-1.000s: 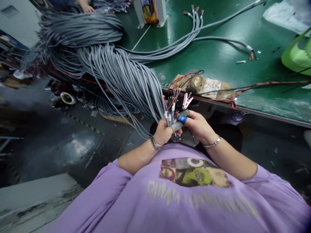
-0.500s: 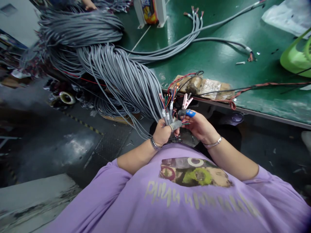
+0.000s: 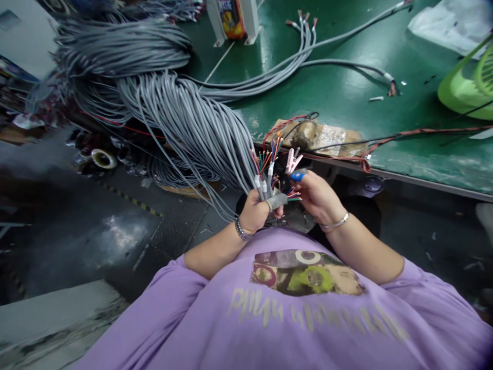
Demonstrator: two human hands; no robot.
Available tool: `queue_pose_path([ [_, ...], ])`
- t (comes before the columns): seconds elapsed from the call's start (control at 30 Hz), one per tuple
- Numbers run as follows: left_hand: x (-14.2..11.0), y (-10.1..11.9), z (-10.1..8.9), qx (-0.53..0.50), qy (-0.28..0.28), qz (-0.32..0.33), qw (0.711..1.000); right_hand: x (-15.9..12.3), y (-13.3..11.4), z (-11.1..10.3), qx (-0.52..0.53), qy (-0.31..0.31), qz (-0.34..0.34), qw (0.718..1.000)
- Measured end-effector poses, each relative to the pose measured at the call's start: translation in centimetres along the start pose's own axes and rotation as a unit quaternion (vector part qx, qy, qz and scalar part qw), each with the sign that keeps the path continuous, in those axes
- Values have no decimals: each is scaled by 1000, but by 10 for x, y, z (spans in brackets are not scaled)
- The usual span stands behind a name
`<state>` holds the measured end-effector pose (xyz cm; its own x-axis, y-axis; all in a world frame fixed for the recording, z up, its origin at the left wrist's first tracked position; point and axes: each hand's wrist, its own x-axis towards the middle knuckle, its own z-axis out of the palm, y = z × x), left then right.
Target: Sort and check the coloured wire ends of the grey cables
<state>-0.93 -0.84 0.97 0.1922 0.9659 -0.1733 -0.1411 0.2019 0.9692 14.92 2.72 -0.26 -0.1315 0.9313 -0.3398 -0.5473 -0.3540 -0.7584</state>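
Note:
My left hand [image 3: 256, 210] is wrapped round the ends of several grey cables [image 3: 263, 189], its thumb in a grey cover. Thin coloured wires [image 3: 265, 159] fan upward out of the cable ends, and another small tuft of wires [image 3: 293, 196] sticks out to the right past the thumb. Just right of this tuft is my right hand [image 3: 319, 198], fingers curled and pressed together, with blue tape on one finger. Whatever it pinches is hidden. A pink clip [image 3: 293, 161] stands at the bench edge right above its fingertips.
A thick bundle of grey cables [image 3: 192, 118] hangs over the green bench [image 3: 346, 87] on the left. At the edge lies a taped board [image 3: 339, 140] with red and black leads. More cable ends [image 3: 304, 31], a green basket [image 3: 468, 87] and a plastic bag [image 3: 442, 25] lie farther back.
My right hand has drawn slightly away from the wire tuft, which now shows more fully. The left hand keeps its grip on the cables. The whole view has shifted a little.

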Motion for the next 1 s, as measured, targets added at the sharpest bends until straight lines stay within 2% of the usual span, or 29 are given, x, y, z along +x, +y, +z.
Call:
queue_pose_path([
  [0.07, -1, 1, 1, -14, 4, -7, 1000, 9, -3, -7, 36, 30, 1, 999],
  [0.17, 1, 7, 3, -38, 5, -28, 999, 17, -7, -7, 36, -23, 40, 998],
  [0.23, 4, 13, 6, -56, 2, -42, 998, 20, -8, -2, 8, -68, 36, 997],
  [0.3, 9, 19, 10, -68, -3, -53, 996, 22, -5, 5, -29, -85, -7, 996],
  [0.37, 13, 23, 13, -73, -6, -61, 995, 24, 0, 10, -58, -62, -67, 994],
  [0.43, 18, 24, 14, -77, -5, -63, 995, 27, 3, 14, -53, -37, -99, 993],
  [0.63, 23, 24, 15, -87, -5, -72, 994, 30, 1, 22, 52, -67, -9, 996],
  [0.77, 22, 25, 16, -87, 6, -78, 993, 35, 3, 22, 91, -87, -2, 992],
  [1.0, 21, 23, 16, -91, 15, -68, 993, 39, 8, 18, 107, -75, -4, 991],
])
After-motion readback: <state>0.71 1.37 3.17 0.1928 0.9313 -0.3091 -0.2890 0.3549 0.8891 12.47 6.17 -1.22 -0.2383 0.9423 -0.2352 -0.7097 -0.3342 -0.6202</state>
